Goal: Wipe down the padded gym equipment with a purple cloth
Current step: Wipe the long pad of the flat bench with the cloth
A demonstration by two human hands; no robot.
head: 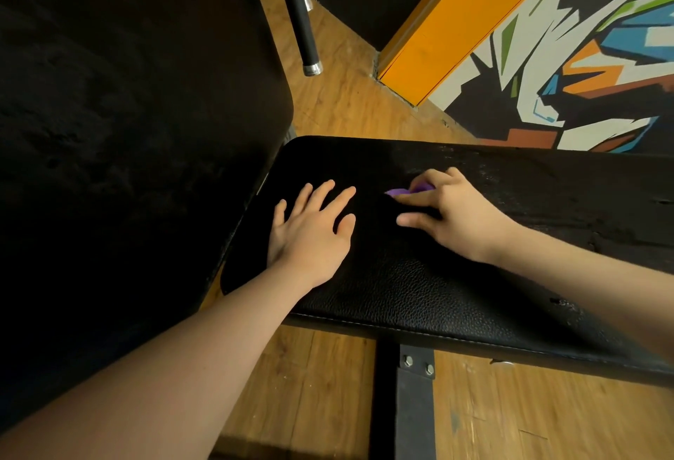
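A black padded bench seat (419, 288) lies across the middle of the view, its leather worn and cracked toward the right. My left hand (310, 230) rests flat on the seat's left end with fingers spread and straight. My right hand (448, 211) grips a small purple cloth (401, 191) against the pad; only a bit of the cloth shows from under the fingers. A second black pad (127, 131), tilted up, fills the left side.
Under the seat a black steel frame (412, 405) with two bolts stands on a wooden floor (328, 386). A black bar with a metal tip (310, 55) hangs behind. An orange post (456, 18) and a painted wall (583, 69) stand at the back right.
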